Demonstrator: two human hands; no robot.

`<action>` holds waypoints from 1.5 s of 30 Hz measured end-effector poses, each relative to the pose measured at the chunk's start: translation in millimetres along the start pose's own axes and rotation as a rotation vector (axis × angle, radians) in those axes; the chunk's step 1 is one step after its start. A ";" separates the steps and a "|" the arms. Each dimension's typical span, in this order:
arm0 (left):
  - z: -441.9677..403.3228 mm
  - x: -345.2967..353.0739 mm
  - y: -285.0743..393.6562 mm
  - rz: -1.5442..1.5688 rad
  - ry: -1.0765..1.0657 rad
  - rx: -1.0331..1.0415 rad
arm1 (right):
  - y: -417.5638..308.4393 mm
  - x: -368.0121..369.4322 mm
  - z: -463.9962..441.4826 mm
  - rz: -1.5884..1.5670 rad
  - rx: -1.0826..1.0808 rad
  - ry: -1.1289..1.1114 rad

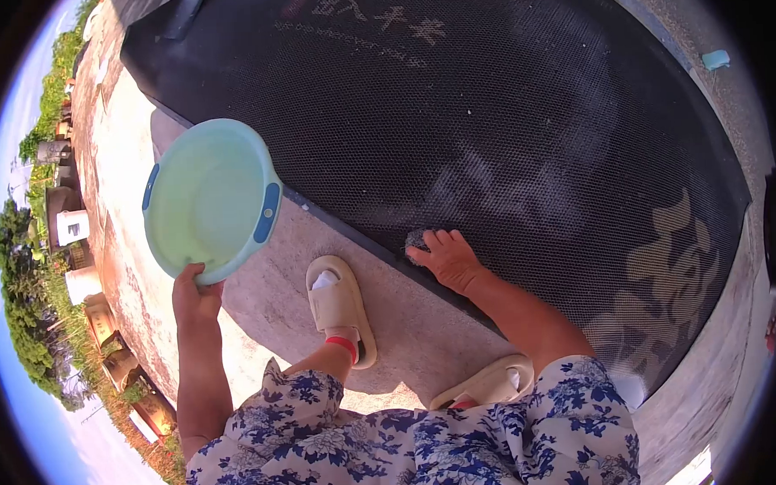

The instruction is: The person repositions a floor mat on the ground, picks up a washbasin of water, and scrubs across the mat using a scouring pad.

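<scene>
Four characters, "出入平安", mark the black mat.

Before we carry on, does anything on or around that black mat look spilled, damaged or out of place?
Cloudy whitish patches stand out on the dark surface of the black mat, beyond the right hand; suds or residue, I can't tell. A small light-blue object also lies alone off the mat's edge, too small to identify.

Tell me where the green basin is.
In the head view, the green basin appears at left, overlapping the black mat, its rim held by the left grip.
</scene>
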State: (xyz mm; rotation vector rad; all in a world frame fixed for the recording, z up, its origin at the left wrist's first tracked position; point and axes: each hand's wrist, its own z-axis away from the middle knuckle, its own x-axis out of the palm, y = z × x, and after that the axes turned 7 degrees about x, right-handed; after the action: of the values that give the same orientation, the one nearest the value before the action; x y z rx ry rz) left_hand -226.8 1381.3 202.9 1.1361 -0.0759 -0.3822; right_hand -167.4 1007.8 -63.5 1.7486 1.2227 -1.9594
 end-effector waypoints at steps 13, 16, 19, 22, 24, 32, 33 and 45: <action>-40.4 -41.6 -24.4 -0.006 0.052 -0.145 | 46.5 -35.8 -34.4 0.207 0.626 -0.015; -41.6 -35.8 -24.8 -0.025 0.035 -0.025 | -18.3 -3.8 -34.0 0.100 0.249 -0.117; -47.4 -42.3 -26.6 -0.019 0.036 -0.075 | 15.8 -12.3 -22.7 0.032 -0.132 -0.038; -47.4 -54.1 -24.6 -0.003 0.035 -0.056 | 99.4 -47.5 -36.7 0.253 0.387 0.100; -48.6 -57.0 -27.9 -0.008 0.036 -0.062 | 146.8 -60.5 -43.7 0.344 0.778 0.187; -43.0 -64.0 -22.7 0.031 0.063 -0.133 | -24.9 10.4 -21.0 0.094 0.070 -0.064; -41.7 -65.8 -21.4 0.027 0.048 -0.109 | -36.7 14.3 -9.6 0.084 -0.087 -0.107; -31.7 -75.5 -26.4 0.052 0.056 -0.133 | -45.3 41.3 -177.1 0.083 0.116 0.137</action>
State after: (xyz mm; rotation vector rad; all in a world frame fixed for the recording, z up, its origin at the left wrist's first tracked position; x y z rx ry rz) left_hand -296.1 1424.5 175.8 1.0111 -0.0306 -0.3047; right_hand -83.7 1175.3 -69.9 1.9859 1.0779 -1.9269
